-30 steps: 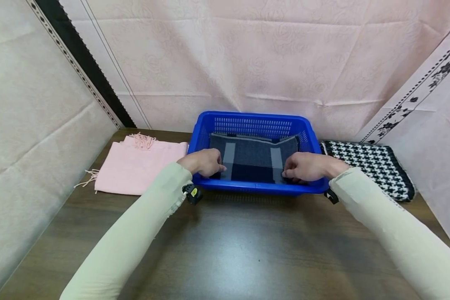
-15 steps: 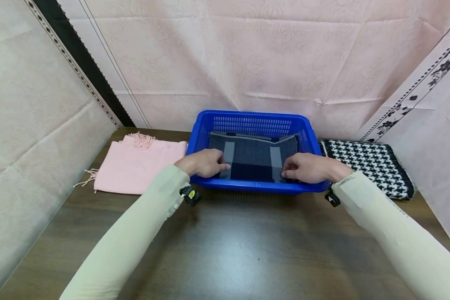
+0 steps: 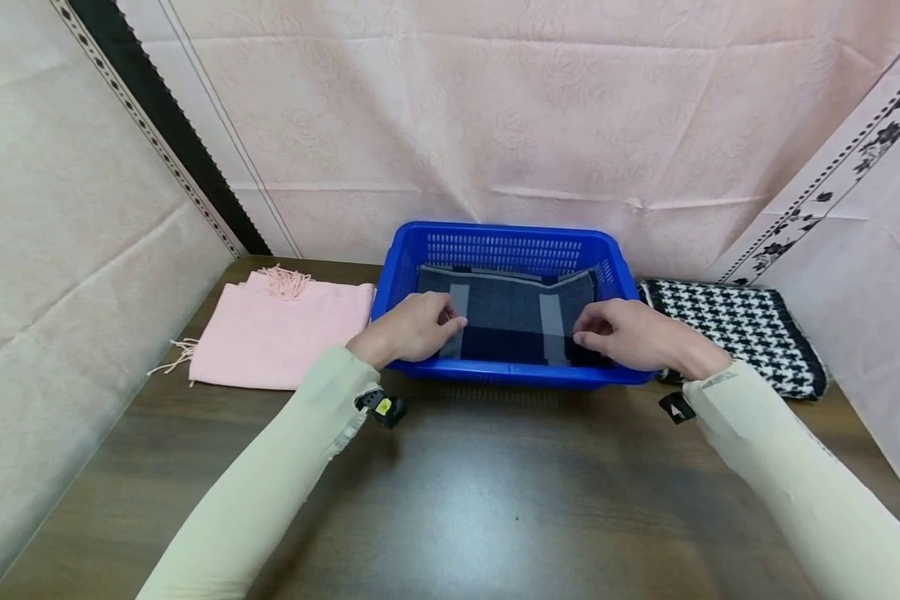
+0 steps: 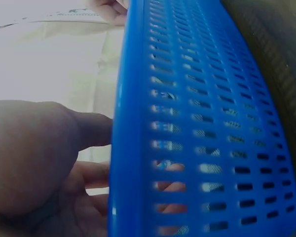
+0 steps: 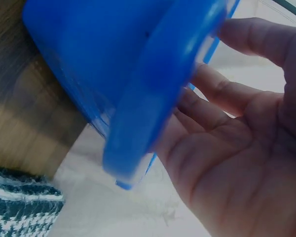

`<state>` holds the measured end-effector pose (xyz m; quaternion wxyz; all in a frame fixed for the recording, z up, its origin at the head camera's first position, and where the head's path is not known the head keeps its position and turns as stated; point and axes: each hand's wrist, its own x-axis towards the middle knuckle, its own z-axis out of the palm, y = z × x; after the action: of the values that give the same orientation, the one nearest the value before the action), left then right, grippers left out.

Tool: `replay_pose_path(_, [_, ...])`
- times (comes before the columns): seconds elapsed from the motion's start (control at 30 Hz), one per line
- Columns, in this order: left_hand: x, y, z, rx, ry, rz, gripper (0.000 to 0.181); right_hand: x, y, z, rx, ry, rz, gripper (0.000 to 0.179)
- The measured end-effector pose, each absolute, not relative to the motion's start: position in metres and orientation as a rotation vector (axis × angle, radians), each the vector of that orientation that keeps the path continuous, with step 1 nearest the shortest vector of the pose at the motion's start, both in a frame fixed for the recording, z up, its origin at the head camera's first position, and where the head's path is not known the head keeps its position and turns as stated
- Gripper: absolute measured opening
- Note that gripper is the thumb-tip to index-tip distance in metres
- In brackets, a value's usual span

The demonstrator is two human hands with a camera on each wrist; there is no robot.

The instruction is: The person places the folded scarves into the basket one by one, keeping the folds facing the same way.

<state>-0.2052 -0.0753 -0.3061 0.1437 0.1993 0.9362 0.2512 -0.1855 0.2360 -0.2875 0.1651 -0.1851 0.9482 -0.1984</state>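
A folded dark grey and navy scarf [image 3: 504, 304] with lighter stripes lies inside the blue plastic basket [image 3: 495, 370]. My left hand [image 3: 414, 327] is over the basket's front left corner, fingers loosely bent and holding nothing. Over the front right part of the basket is my right hand [image 3: 630, 335], its thumb and fingers apart with nothing between them. In the left wrist view the slotted basket wall [image 4: 138, 118] hides part of the left fingers. The right wrist view has the right fingers behind the basket rim [image 5: 153, 98].
To the left of the basket, a folded pink scarf [image 3: 277, 333] with fringe lies on the brown wooden table [image 3: 450, 483]. A folded black and white houndstooth scarf [image 3: 742, 333] is at the right. Pale cloth [image 3: 525, 117] hangs behind and along both sides.
Both hands have risen off the front part of the dark scarf. The right hand has shifted a little to the right and its fingers have spread. The scarf and basket stay in place.
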Motion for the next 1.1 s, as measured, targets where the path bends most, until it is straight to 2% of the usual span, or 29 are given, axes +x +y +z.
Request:
replay_pose_path(0.27, [-0.199,-0.071,-0.309,0.602,2.741,0.896,0.029,-0.178,0.246,-0.289,-0.459,2.674,-0.794,0.028])
replay_pose_path(0.67, [-0.195,-0.066,-0.308,0.643,2.791,1.094,0.026,-0.172,0.249,-0.296,-0.427,2.770,-0.932,0.020])
replay_pose_path(1.1, [-0.197,-0.057,-0.307,0.627,2.780,1.224,0.021,-0.170,0.249,-0.300,-0.399,2.829,-0.975,0.023])
